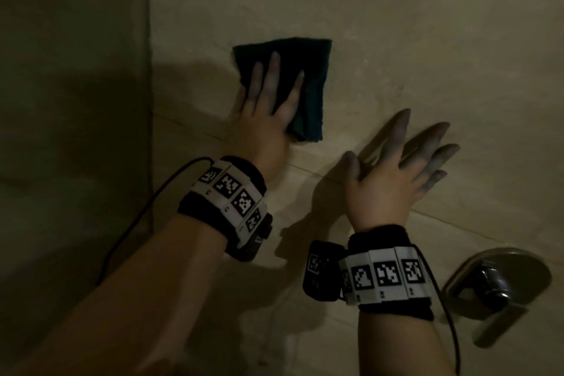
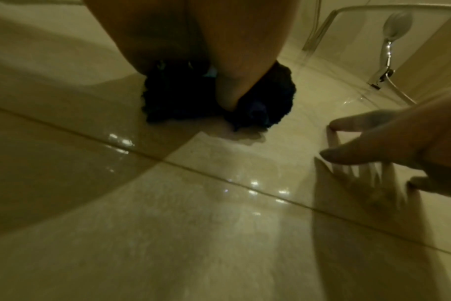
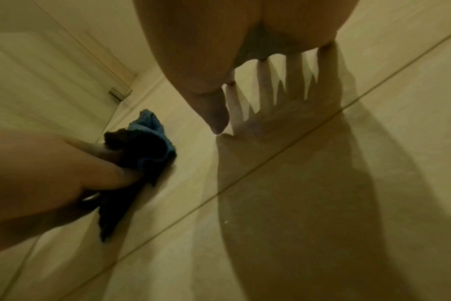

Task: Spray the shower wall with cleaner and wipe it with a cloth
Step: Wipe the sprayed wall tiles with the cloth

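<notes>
A dark teal cloth lies folded flat against the beige tiled shower wall. My left hand presses on it with straight, spread fingers; in the left wrist view the thumb lies on the cloth. To the right of it my right hand is open with its fingers fanned out, the fingertips touching the bare wall and holding nothing. The right wrist view shows the cloth under the left hand and the right fingertips meeting their reflection. No spray bottle is in view.
A metal shower valve handle sticks out of the wall at the lower right. The wall corner runs just left of the cloth. A hand shower head hangs further right by a glass panel. Wet glints sit along a grout line.
</notes>
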Available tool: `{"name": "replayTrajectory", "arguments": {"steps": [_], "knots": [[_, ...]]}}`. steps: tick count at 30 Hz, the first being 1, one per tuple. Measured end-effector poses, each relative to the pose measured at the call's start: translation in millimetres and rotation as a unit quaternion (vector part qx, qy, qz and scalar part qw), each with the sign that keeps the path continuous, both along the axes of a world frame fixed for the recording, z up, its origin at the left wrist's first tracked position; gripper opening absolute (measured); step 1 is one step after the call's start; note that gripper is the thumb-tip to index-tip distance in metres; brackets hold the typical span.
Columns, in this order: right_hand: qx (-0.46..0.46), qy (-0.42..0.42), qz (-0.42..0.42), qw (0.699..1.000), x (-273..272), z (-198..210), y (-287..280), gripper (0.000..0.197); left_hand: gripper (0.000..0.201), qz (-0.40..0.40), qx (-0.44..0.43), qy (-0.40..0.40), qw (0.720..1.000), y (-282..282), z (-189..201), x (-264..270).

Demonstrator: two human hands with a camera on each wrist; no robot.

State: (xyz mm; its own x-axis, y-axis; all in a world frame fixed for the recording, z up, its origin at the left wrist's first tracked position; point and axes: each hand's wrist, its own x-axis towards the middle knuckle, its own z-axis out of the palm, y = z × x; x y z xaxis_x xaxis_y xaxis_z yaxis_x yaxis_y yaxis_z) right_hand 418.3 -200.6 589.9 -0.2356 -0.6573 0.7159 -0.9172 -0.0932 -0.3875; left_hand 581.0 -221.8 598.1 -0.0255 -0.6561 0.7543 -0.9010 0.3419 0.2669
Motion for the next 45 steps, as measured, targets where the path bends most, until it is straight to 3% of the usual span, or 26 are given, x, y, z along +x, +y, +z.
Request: {"name": "replayTrajectory", "arguments": {"steps": [3,8,14,22,36,45], "knots": [[-0.013,0.006,0.004,1.0,10,5,-2,0.082,0.075,-0.005,-0.007,0.008,1.0,2,-5,-2],[-0.01,0.008,0.004,1.0,25,8,-5,0.081,0.073,0.016,0.098,-0.042,0.994,17,-42,5],[-0.012,0.011,-0.008,1.0,26,6,-5,0.082,0.073,0.008,0.075,-0.07,0.995,12,-49,17],[-0.024,0.032,-0.013,0.999,18,2,-4,0.077,0.074,-0.013,0.004,-0.017,1.0,-5,5,25],[-0.014,0.166,-0.038,0.985,-8,-14,-13,0.069,0.077,-0.029,0.008,-0.028,0.999,-3,-38,14],[-0.024,0.177,-0.049,0.983,-7,-16,-14,0.07,0.077,-0.023,0.021,-0.07,0.997,0,-65,7]]}}
